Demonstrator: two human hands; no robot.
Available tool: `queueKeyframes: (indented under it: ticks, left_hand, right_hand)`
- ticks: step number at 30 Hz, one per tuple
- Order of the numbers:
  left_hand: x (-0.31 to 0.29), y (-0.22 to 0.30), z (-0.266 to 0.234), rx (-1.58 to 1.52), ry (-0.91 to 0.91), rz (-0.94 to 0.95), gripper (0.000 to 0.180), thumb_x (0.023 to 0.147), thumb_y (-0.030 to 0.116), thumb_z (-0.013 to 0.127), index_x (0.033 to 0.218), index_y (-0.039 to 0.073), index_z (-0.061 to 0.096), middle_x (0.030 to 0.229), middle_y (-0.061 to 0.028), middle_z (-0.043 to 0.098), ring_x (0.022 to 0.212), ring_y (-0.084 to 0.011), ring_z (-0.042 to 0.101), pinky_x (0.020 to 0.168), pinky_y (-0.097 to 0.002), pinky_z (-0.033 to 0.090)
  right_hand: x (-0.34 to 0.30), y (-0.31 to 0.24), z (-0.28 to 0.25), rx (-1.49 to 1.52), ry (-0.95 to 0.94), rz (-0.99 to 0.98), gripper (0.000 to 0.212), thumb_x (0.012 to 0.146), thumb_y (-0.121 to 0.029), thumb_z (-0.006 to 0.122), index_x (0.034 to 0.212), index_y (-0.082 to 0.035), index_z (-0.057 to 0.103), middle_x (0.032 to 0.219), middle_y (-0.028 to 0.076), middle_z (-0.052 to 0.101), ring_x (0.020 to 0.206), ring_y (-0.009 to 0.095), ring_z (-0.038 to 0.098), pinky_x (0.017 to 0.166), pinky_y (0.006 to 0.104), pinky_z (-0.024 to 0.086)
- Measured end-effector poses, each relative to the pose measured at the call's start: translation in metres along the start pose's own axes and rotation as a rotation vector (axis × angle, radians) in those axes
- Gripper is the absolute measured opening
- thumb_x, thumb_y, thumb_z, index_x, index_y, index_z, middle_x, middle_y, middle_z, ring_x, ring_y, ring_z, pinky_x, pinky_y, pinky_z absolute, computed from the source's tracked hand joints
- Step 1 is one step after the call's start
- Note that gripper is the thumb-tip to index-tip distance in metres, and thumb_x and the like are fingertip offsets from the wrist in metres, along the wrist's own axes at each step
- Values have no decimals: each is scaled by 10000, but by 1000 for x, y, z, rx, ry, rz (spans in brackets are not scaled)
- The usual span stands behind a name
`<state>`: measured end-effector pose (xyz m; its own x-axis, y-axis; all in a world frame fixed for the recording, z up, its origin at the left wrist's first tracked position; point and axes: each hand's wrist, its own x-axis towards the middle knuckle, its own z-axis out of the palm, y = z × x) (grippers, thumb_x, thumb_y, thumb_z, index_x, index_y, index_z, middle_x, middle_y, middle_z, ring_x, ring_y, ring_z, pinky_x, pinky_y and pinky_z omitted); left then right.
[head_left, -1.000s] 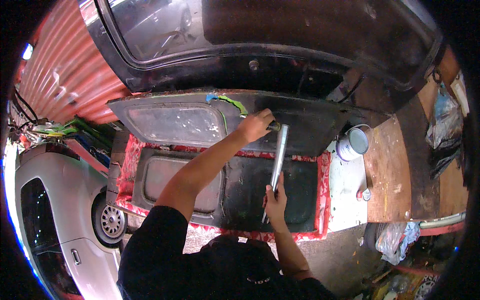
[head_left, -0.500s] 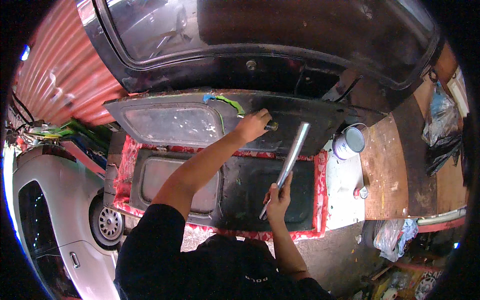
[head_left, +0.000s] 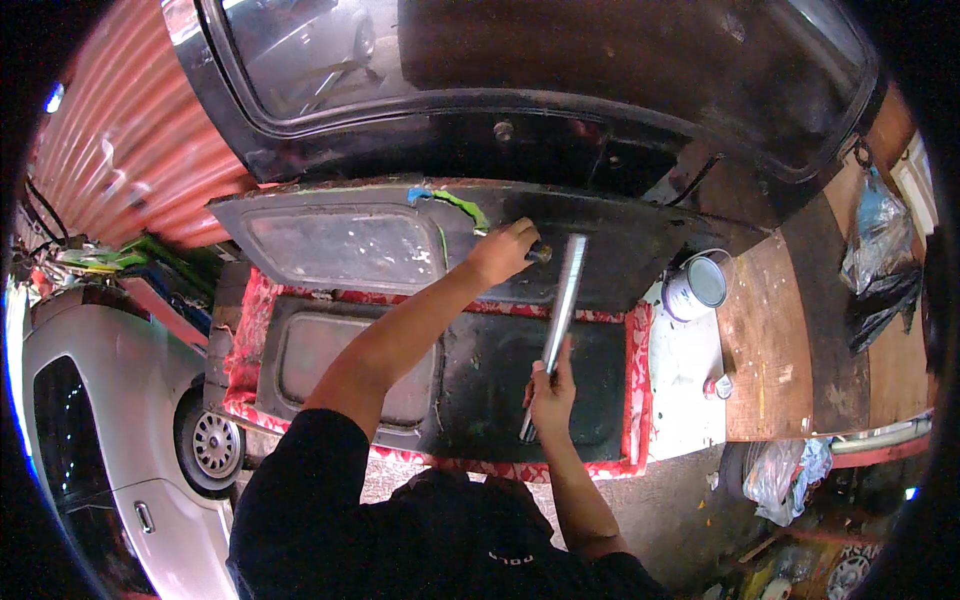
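Note:
A dark panel [head_left: 350, 250] with a raised rectangular outline stands tilted against a black vehicle body. My left hand [head_left: 503, 252] is at its middle, fingers closed round a small dark, rounded object [head_left: 539, 253] whose kind I cannot make out. Just left of those fingers, a green and blue strip [head_left: 455, 202] clings to the panel's upper part. Lower down, my right hand [head_left: 551, 398] grips a long shiny silver tube [head_left: 567, 300], held nearly upright with its top leaning a little right. Below both hands lies a second dark panel [head_left: 490, 385] on red-and-white patterned cloth [head_left: 638, 400].
On the right, a paint can [head_left: 695, 287] with a wire handle and a small can [head_left: 718, 387] stand on a white-and-wood surface [head_left: 770, 340]. Plastic bags [head_left: 880, 240] hang farther right. A silver car [head_left: 130, 420] stands at left, below red corrugated sheeting [head_left: 150, 150].
The silver tube has swung more upright, its top end moving left. My right hand has shifted slightly with it. My left hand stays at nearly the same spot on the panel.

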<state>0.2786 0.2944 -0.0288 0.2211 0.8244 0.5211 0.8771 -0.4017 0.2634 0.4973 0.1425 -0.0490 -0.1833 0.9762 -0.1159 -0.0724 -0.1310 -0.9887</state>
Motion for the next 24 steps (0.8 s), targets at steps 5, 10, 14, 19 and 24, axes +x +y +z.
queueKeyframes:
  ticks: [5,10,14,19,24]
  left_hand:
    - [4,3,-2,1,-139,-83,413,751,175,744,1114,22,620,1232,-162,569,1118,-339,597,937,-421,526]
    - [-6,-4,2,-16,-49,-59,426,724,156,762,1111,30,634,1205,-139,580,1124,-322,590,930,-416,524]
    - [-9,4,4,51,44,19,400,681,82,758,1055,27,630,1158,-128,584,1047,-315,622,885,-402,540]
    - [-17,3,-3,-8,-34,24,404,670,65,749,1056,43,630,1174,-123,575,1105,-325,590,936,-407,508]
    - [-39,11,-5,52,-96,86,378,666,60,743,1027,61,632,1186,-108,572,1090,-318,592,940,-397,495]
  right_hand:
    - [1,17,-2,-177,-86,4,691,996,-98,516,1581,-186,160,707,-15,482,492,63,458,433,232,411]
    - [-8,-6,4,121,111,-36,652,993,-139,554,1564,-158,242,659,-17,514,491,47,448,443,234,405]
    - [-3,6,-7,-148,-120,-25,668,991,-109,540,1571,-184,217,704,-23,470,476,57,450,423,225,404]
    - [-10,-17,-14,-85,-71,-15,678,979,-80,545,1569,-183,228,686,-18,480,489,61,461,430,228,411]
    - [-23,-22,-35,-68,-67,30,692,970,-62,535,1572,-168,210,674,-11,474,488,72,466,425,234,408]
